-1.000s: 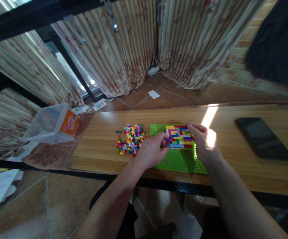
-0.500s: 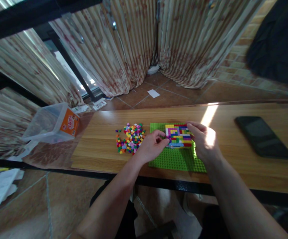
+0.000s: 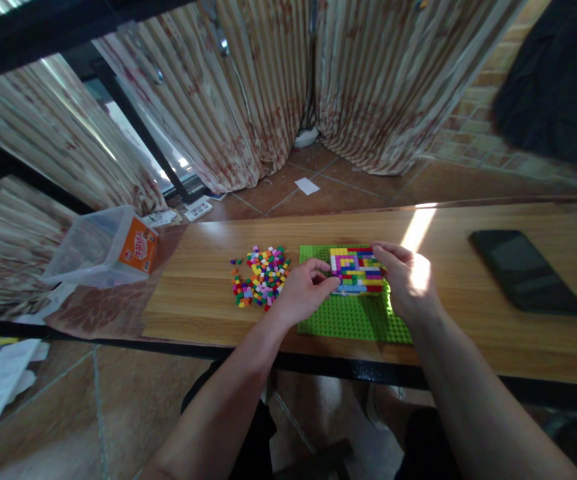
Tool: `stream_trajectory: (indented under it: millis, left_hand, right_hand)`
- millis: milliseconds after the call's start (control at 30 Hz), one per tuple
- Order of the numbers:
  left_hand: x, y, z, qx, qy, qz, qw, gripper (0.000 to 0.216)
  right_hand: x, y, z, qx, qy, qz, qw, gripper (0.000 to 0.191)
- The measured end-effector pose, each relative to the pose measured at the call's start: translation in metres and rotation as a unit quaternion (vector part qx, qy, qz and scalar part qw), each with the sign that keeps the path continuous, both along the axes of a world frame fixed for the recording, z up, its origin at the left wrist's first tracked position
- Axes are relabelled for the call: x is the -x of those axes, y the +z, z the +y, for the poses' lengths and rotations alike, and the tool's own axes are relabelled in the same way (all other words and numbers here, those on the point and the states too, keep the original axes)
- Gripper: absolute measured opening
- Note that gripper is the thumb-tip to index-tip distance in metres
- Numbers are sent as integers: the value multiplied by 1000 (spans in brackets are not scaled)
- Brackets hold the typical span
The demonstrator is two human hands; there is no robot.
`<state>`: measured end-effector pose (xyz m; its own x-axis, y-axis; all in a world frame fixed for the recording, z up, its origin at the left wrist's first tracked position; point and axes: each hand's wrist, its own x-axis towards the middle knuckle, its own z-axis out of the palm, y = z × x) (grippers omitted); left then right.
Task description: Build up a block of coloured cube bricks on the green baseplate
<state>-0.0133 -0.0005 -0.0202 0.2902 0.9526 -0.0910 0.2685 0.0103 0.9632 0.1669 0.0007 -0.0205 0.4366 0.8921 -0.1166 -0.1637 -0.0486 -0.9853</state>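
A rectangular block built of multicoloured toy bricks (image 3: 357, 272) is at the back part of a green studded baseplate (image 3: 348, 320). My left hand (image 3: 306, 287) grips its left edge, thumb and fingers bent around the side. At the opposite edge, the fingers of my right hand (image 3: 408, 277) are closed on the block's right side. I cannot tell whether the block is pressed onto the plate or held just above it. Left of my left hand lies a heap of small loose bricks (image 3: 263, 277) in many colours.
The wooden table (image 3: 193, 267) has a dark front edge. A black phone or tablet (image 3: 527, 270) lies at its right. Beyond the left end stands a clear plastic box (image 3: 91, 250) with an orange label. Curtains (image 3: 368, 87) hang behind, and a white paper (image 3: 307, 186) is on the floor.
Both hands stay on the brick block with hardly any movement. The whole view has shifted very slightly.
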Motion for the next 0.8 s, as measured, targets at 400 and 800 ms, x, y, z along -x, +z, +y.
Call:
stream_trajectory:
  millis: [400,800]
  left_hand:
    - [-5,2,-2,19,20,-35,999,19]
    - [-6,2,-3,21,27,-35,999,19]
  right_hand:
    - [0,-5,2,-9,-3,-9,1000,25]
    - [2,-1,1,0,-12,-4,1000,30]
